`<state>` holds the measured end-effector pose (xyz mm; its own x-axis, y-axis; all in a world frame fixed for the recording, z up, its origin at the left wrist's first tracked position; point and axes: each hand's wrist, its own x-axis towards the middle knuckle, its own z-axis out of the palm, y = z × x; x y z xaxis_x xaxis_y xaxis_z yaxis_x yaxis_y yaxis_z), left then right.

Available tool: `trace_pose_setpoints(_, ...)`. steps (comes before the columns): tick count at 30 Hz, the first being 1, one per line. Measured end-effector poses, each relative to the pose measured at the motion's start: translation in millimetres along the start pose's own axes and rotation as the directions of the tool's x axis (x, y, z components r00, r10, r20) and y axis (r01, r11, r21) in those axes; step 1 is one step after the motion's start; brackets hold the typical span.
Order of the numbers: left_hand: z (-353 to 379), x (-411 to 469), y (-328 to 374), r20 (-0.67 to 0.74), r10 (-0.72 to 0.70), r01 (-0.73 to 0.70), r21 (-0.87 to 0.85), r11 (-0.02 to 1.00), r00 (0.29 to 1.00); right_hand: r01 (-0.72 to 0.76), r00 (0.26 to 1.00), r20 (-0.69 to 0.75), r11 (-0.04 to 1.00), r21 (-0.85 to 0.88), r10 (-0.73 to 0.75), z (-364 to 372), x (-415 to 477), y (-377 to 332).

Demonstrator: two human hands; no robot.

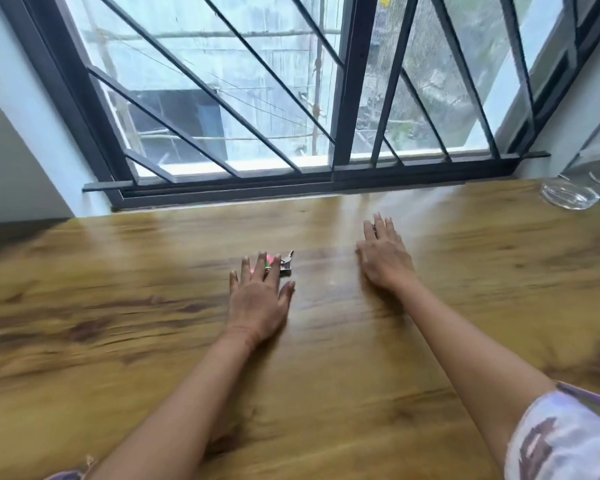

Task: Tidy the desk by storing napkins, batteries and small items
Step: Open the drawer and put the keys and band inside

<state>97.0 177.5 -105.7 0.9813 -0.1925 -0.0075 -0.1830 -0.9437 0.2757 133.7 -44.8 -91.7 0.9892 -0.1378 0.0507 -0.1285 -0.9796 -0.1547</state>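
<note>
The left hand (257, 303) lies palm down on the tabletop (118, 306), fingers straight and spread, gripping nothing. Its middle fingertips rest on a small item (284, 264), a red and green piece with a metal part. The item sits near the middle of the tabletop, just beyond the left hand and partly hidden under the fingers. Its long axis runs roughly left to right, and the metal end points right and slightly away, toward the window (343, 98). The picture is too blurred to tell what the item is.

The right hand (385, 261) lies flat too, fingers straight and close together and holding nothing. It is well to the right of the item and a little farther forward.

Bare wood stretches wide on both sides of the hands and between the forearms. The far edge of the tabletop meets the sill of the barred window, and the left edge ends beside a pale wall. A glass dish (568, 197) stands at the far right corner, well apart from both hands. Nothing lies between the hands and the item. A patterned sleeve (561, 438) shows at the lower right
</note>
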Motion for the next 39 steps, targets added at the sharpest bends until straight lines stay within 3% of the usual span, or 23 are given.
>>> trace_pose_setpoints(3, 9, 4, -2, -0.182, 0.033, -0.047, -0.078, 0.996, 0.983, -0.039, 0.999, 0.006, 0.998, 0.050, 0.039, 10, 20, 3)
trace_pose_setpoints(10, 12, -12, -3, -0.442, 0.065, -0.129, -0.115, 0.985, 0.895, -0.025, 0.964, -0.262, 0.996, 0.085, 0.046, 19, -7, -13)
trace_pose_setpoints(19, 8, -67, 3, -0.388, 0.002, -0.088, -0.205, 0.975, 0.922, -0.003, 0.976, -0.215, 1.000, 0.016, 0.007, 18, -96, -30)
trace_pose_setpoints(25, -19, -127, 13, -0.420, -0.155, -0.040, -0.420, 0.907, 0.894, 0.028, 0.952, -0.298, 0.948, 0.317, 0.071, 1, -191, -56)
trace_pose_setpoints(31, -60, -217, 17, -0.288, -0.327, -0.006, -0.758, 0.652, 0.900, 0.130, 0.934, -0.352, 0.854, 0.503, 0.066, -16, -303, -92)
trace_pose_setpoints(35, -80, -278, 16, -0.154, -0.386, -0.011, -0.937, 0.348, 0.910, 0.160, 0.946, -0.320, 0.792, 0.590, 0.048, -34, -374, -116)
trace_pose_setpoints(39, -83, -345, -2, -0.107, -0.445, 0.023, -0.961, 0.277, 0.889, 0.155, 0.966, -0.256, 0.742, 0.652, 0.023, -44, -443, -137)
